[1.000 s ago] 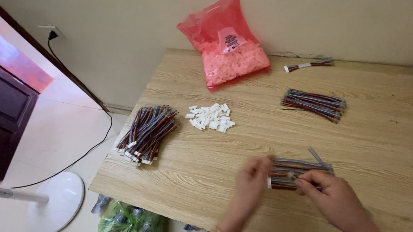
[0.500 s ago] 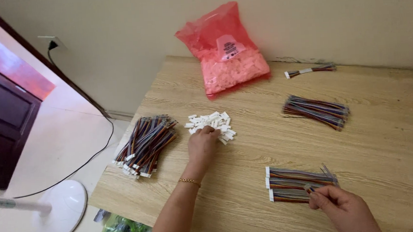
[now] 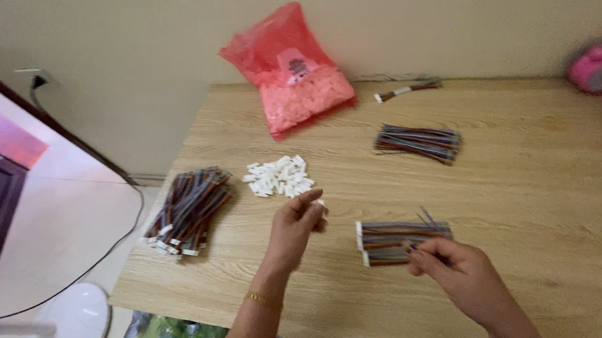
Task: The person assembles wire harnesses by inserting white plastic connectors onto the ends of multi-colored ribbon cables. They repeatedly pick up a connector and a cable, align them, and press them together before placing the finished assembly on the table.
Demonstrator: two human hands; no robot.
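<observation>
White connector pinched in left hand | right hand pinching wire bundle

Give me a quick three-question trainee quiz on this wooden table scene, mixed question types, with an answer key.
1. True or false: the pink bag of white parts lies at the table's near edge.
2. Which hand pinches a small white connector? A) left hand B) right hand
3. Fill in: the right hand's fingertips touch the ____ wire bundle.

Key: 1 false, it leans against the wall at the far edge. 2 A. 3 nearest, the one in front of the person.
</observation>
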